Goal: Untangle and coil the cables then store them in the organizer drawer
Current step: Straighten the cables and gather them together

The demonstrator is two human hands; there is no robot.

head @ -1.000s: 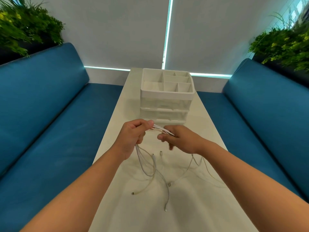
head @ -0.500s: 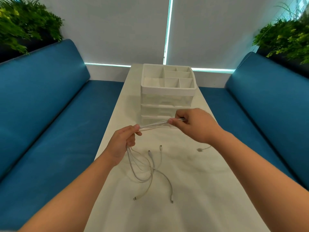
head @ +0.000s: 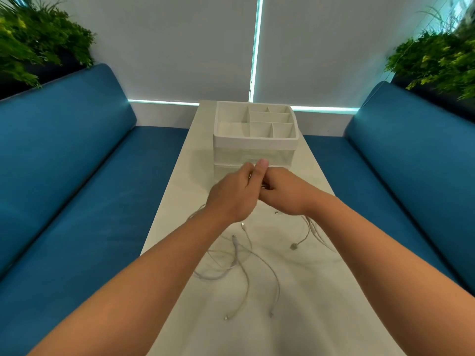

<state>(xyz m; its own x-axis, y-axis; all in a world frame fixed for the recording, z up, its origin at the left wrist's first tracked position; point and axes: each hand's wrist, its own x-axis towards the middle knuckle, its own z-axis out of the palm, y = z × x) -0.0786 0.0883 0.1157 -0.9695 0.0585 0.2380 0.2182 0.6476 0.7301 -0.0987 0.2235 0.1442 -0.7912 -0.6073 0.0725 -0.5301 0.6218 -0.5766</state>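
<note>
Up above the table (head: 321, 291), the left hand (head: 232, 194) and right hand (head: 284, 194) met, fingers curled and pinching the white cables (head: 239, 260). Most of the cables lay loose on the table, near the white organizer (head: 255, 143).

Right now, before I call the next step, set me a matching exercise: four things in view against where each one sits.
Things:
1. organizer
2. cables
3. hands
4. plants

Places:
A. behind the sofa backs
B. far end of the table
C. loose on the tabletop
D. together, just in front of the drawers

Pairs: 1-B, 2-C, 3-D, 4-A
</note>
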